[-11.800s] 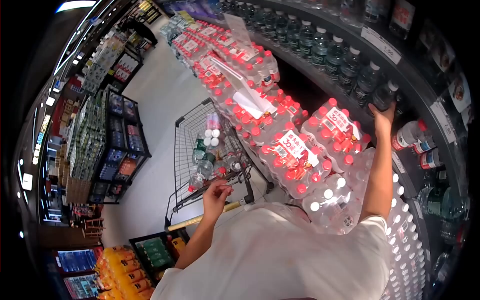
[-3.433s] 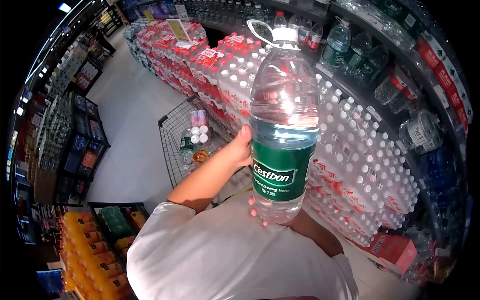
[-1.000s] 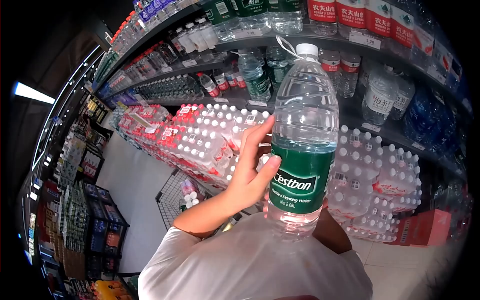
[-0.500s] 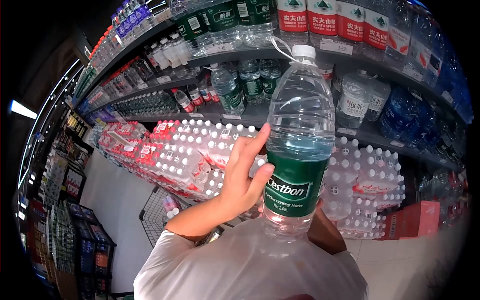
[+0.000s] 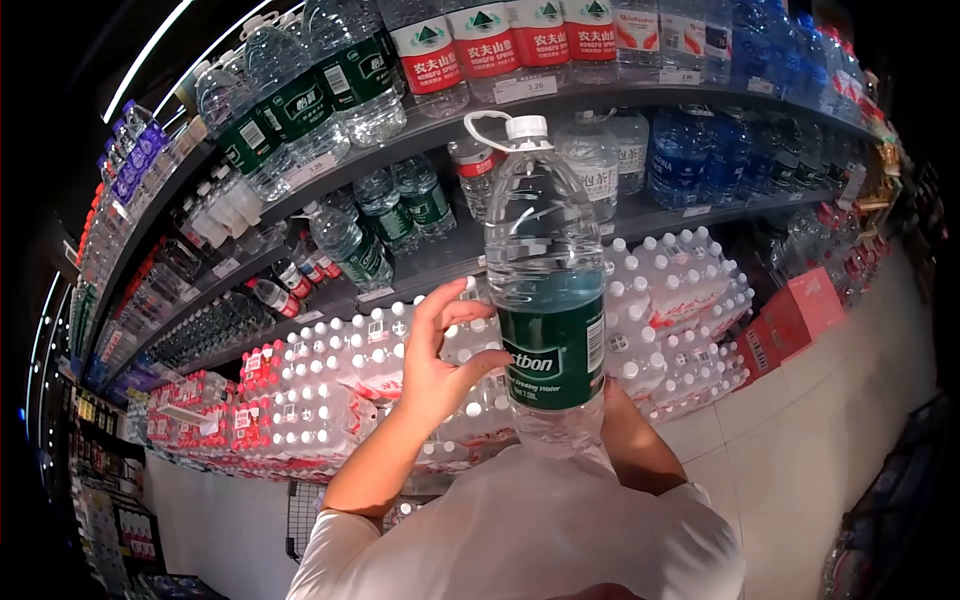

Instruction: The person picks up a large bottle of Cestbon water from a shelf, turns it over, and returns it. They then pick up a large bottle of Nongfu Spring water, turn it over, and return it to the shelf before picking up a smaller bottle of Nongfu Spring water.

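A large clear water bottle (image 5: pixel 545 260) stands upright before my chest, partly filled, with a green Cestbon label, a white cap and a looped plastic carry handle at its neck. My left hand (image 5: pixel 440 350) is at the bottle's left side, fingers curved and apart, the thumb tip right at the label's edge. From the other side, my right hand (image 5: pixel 612 400) supports the lower part of the bottle. The bottle hides most of that hand's fingers. A barcode on the label faces me at the right.
Ahead runs a shelf (image 5: pixel 640 95) with large water bottles and price tags. Below it, wrapped packs of white-capped bottles (image 5: pixel 330 400) are stacked along the floor. A red carton (image 5: pixel 790 325) stands at the right. Part of a shopping cart (image 5: pixel 300 515) shows at lower left.
The bottle has turned so its logo moved left and the barcode came into sight. My left fingers have spread away from it. The view has swung to the right.
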`<state>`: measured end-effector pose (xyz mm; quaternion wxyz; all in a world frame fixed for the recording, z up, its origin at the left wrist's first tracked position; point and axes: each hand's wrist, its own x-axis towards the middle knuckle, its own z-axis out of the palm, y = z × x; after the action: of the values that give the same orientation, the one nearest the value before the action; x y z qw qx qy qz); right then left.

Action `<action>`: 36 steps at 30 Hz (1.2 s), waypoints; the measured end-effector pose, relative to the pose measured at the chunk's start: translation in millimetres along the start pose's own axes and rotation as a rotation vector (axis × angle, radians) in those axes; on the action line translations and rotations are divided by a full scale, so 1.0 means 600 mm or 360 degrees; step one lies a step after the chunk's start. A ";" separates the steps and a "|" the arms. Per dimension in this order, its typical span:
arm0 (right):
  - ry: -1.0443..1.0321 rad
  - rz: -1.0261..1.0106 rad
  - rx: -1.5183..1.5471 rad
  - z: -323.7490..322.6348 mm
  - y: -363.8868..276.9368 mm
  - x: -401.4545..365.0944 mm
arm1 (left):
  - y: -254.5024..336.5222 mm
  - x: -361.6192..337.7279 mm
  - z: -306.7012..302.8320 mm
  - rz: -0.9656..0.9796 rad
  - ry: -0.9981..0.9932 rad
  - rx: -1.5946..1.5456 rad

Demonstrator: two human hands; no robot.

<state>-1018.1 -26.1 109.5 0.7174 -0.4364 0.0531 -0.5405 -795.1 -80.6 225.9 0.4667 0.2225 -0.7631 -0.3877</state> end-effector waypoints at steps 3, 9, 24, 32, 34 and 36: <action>0.0212 -0.0186 -0.0301 0.000 0.004 -0.022 | -0.045 -0.006 -0.026 0.0027 0.0035 -0.0187; 0.0460 -0.0251 -0.1540 0.051 0.052 0.024 | -0.032 -0.044 0.032 0.0124 0.0076 -0.0603; 0.0531 0.0192 -0.1770 -0.066 0.229 0.117 | -0.132 -0.140 -0.079 -0.0686 -0.0013 0.0061; 0.0469 -0.0234 -0.1886 -0.081 0.273 0.137 | -0.174 -0.134 -0.092 -0.0671 0.0277 -0.0163; 0.0358 -0.0336 -0.1899 -0.083 0.278 0.149 | -0.186 -0.141 -0.084 -0.0649 0.0358 -0.0272; 0.0139 -0.0399 -0.2096 -0.102 0.280 0.153 | -0.179 -0.137 -0.072 -0.0532 0.0400 -0.0365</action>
<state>-891.4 -130.5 -6.7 0.2303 -0.7636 0.3497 -0.4915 -721.2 -103.9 106.9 0.5097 0.3378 -0.6025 -0.5129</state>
